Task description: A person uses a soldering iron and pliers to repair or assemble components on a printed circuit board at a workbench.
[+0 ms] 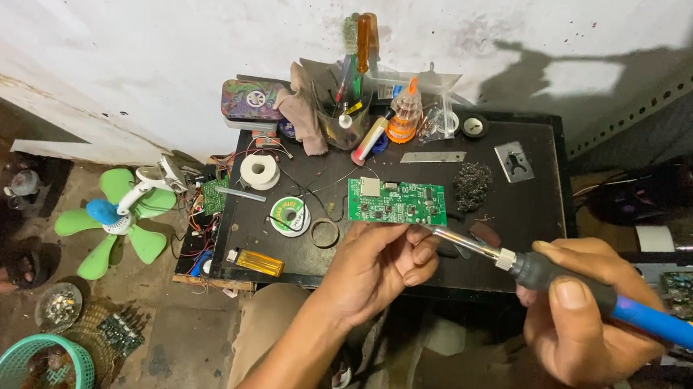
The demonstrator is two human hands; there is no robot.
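i see my left hand (382, 262) reaching forward over the near edge of the small black table (525, 203), fingers curled and pinched together just below the green circuit board (397, 202); whatever it pinches is too small for me to tell. my right hand (586, 317) is wrapped tight around the soldering iron (568, 287), thumb on top of its dark collar, the blue handle running off to the right and the bare metal shaft pointing left, its tip hidden at my left fingers.

the board lies flat near the middle of the table, rectangular, matte green with small silvery parts. just right of it sits a dark clump of wire wool (472, 185), rough and tangled. to the left are a white tape roll (259, 171), a solder spool (290, 215) with a green label and a thin ring (325, 233). a flat amber pack (260, 262) lies at the front left corner. at the back stands a cluttered tool cup (348, 117) with an orange-handled screwdriver (364, 41). a green fan (117, 215) lies on the floor to the left.
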